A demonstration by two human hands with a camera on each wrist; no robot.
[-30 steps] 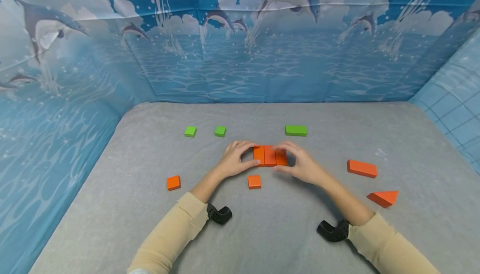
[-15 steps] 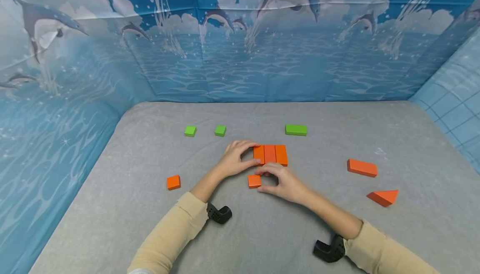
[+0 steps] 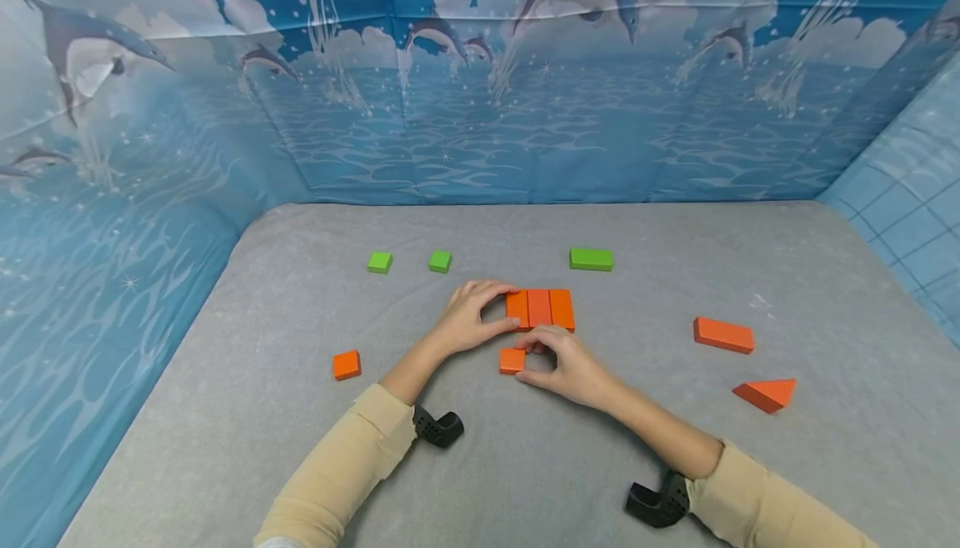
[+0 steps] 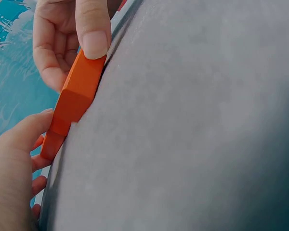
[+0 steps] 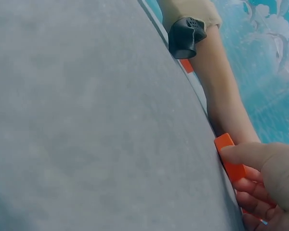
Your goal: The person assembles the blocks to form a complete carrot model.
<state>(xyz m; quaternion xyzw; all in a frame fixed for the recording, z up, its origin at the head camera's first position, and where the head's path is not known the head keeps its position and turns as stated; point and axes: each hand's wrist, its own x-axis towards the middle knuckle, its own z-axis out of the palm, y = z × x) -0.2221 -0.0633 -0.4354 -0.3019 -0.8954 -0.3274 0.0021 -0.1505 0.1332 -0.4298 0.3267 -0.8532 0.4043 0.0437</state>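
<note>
Three orange rectangular blocks [image 3: 539, 307] lie side by side in a row on the grey cloth. My left hand [image 3: 468, 320] holds the leftmost one at its left side, thumb at the near corner and index finger at the far corner. Just in front of the row, my right hand [image 3: 562, 364] pinches a small orange square block [image 3: 512, 361] from its right side. In the left wrist view the right thumb [image 4: 95, 41] presses on this block [image 4: 79, 86]. The right wrist view shows the right hand [image 5: 274, 178] gripping the orange block [image 5: 229, 156].
A second orange square block [image 3: 347, 364] lies left of the left forearm. Two green square blocks [image 3: 380, 262] and a green rectangular block [image 3: 591, 258] lie farther back. To the right are a red-orange rectangular block [image 3: 723, 335] and a triangular block [image 3: 766, 395]. A dolphin-print curtain [image 3: 480, 131] stands behind.
My right hand has left the right end of the row, come nearer and taken the small orange square block, which has shifted slightly right. The left hand stays in place.
</note>
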